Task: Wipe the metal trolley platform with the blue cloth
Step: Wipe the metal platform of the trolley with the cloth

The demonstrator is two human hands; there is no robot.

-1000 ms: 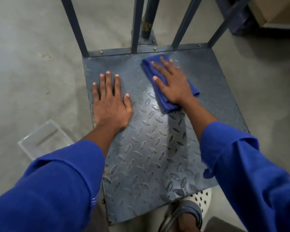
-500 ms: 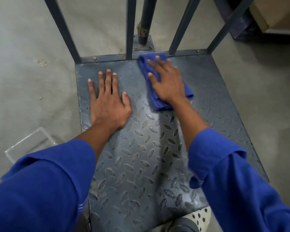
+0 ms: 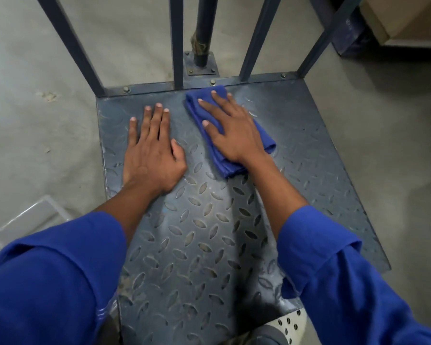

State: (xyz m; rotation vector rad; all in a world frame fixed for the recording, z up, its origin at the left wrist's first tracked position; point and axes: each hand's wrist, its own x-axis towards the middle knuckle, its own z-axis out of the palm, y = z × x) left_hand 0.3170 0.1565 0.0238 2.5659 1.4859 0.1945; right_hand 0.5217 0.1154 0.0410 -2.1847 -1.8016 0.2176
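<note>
Blue cloth (image 3: 230, 170), folded into a thick pad, lies flat under the right hand (image 3: 234, 135), which presses it down on the platform (image 3: 209, 232) with straight, spread fingers; nothing is curled round it, so the hand is released and only bears on the cloth. Cloth shows past the fingertips, beside the thumb and behind the heel of the palm. Just beyond those fingertips runs the platform's bolted far edge, from which dark bars (image 3: 177, 41) rise, with a round post (image 3: 204, 28) behind them. Beside the pressing hand, on its thumb side and apart from the cloth, the left hand (image 3: 152, 155) rests palm down on bare tread plate, fingers straight and close together, holding nothing. Both forearms come out of rolled blue sleeves (image 3: 60, 282). Farther out past the left hand, off the platform, a clear tray (image 3: 28, 225) sits on the concrete floor (image 3: 35, 70). Well beyond the right hand, a cardboard box (image 3: 408, 18) stands at the far corner.
</note>
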